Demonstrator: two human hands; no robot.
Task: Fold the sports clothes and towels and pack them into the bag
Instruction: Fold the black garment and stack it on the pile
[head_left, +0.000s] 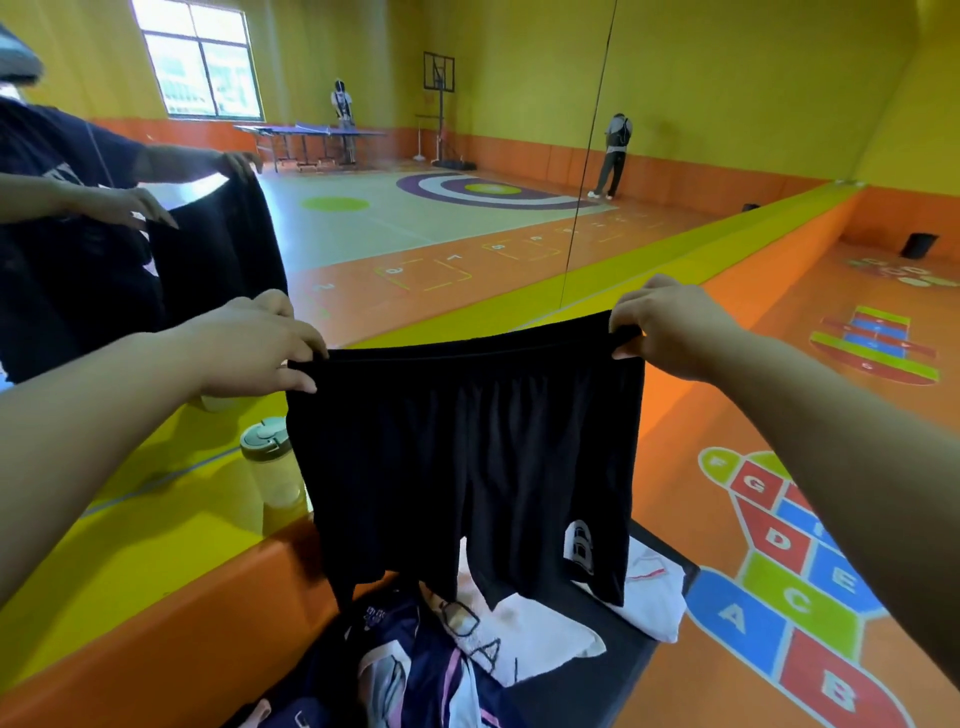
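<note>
Two hands (249, 353) (670, 327) holding black shorts (467, 441), hopscotch (779, 571) A–G

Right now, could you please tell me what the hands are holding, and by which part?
Both hands hold the black shorts up by the waistband: the left hand pinches its left end, the right hand its right end.

A pair of black shorts (467, 441) hangs spread flat, its elastic waistband pinched at one end by the left hand (249, 348) and at the other by the right hand (670, 327), legs dangling. There is a white print low on the leg under the right hand. Below the hands lie a white towel (540, 639) with dark letters, a white cloth (654, 597) with a red line, and a crumpled navy garment (395, 665).
</note>
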